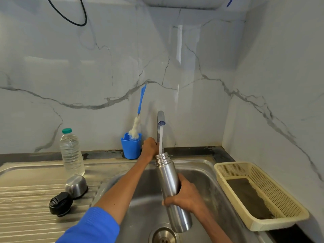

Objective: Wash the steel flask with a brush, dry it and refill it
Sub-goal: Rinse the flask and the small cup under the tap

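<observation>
Flask, open-mouthed, under running tap, over sink.
Right hand fingers wrapped round flask middle; left hand at tap base, fingers hidden, grip unclear. Brush in cup at 11 o'clock of the flask; its head is partly hidden.

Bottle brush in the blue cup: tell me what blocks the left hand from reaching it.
Nothing visible does. The white-bristled bottle brush with a blue handle stands in the blue plastic cup just left of the left hand, which rests at the base of the chrome tap. The gap between them is open.
</observation>
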